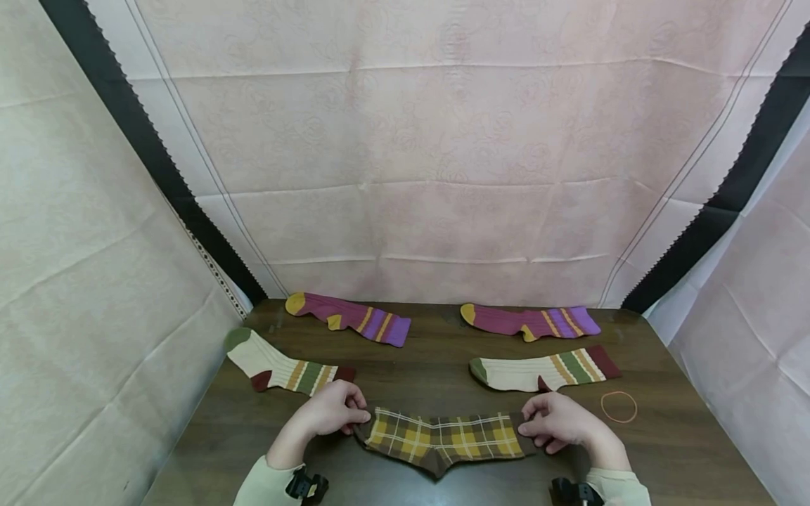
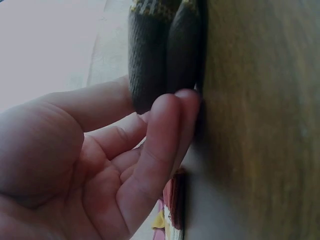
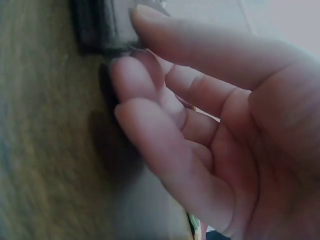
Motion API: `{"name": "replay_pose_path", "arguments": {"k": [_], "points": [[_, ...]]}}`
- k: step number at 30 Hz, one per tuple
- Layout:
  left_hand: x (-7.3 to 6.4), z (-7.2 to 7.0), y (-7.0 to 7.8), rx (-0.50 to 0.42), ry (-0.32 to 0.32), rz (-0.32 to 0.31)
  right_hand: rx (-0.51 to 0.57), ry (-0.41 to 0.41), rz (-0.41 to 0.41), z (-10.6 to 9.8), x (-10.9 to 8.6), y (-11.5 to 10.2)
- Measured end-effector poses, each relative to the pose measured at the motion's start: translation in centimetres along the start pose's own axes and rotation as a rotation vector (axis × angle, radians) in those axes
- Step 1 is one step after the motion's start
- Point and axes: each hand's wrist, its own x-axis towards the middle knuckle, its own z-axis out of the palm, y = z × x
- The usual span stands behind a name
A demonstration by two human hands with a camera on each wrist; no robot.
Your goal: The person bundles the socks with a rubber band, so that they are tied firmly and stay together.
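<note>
A yellow-and-brown plaid sock (image 1: 465, 437) lies sideways near the front of the table, its dark heel pointing toward me. My left hand (image 1: 332, 409) pinches the sock's dark left end between thumb and fingers. In the left wrist view that dark end (image 2: 150, 60) shows as two thick layers, close above the wood. At the opposite end, my right hand (image 1: 560, 425) pinches the dark edge, thumb on top. The right wrist view shows the dark fabric (image 3: 117, 25) under the thumb tip, with the other fingers (image 3: 150, 125) curled below it.
Cream striped socks lie behind each hand, one on the left (image 1: 278, 362) and one on the right (image 1: 538, 372). Farther back are two purple socks (image 1: 348, 316) with yellow toes. A rubber band (image 1: 619, 407) sits right of my right hand. Pale cloth walls (image 1: 443, 211) enclose the table.
</note>
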Motion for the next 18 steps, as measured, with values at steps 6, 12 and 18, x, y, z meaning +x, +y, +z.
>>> {"name": "replay_pose_path", "arguments": {"k": [6,12,18], "points": [[0.02,0.01,0.01,-0.016,0.019,-0.001,0.017,0.001,0.012,-0.1,0.09,-0.14],[0.07,0.24,-0.11,-0.02,0.093,-0.009,0.046,0.042,0.037,0.0,0.22,-0.3],[0.33,0.49,-0.36,-0.013,0.14,-0.003,-0.018,0.077,0.006,0.13,0.31,-0.28]]}}
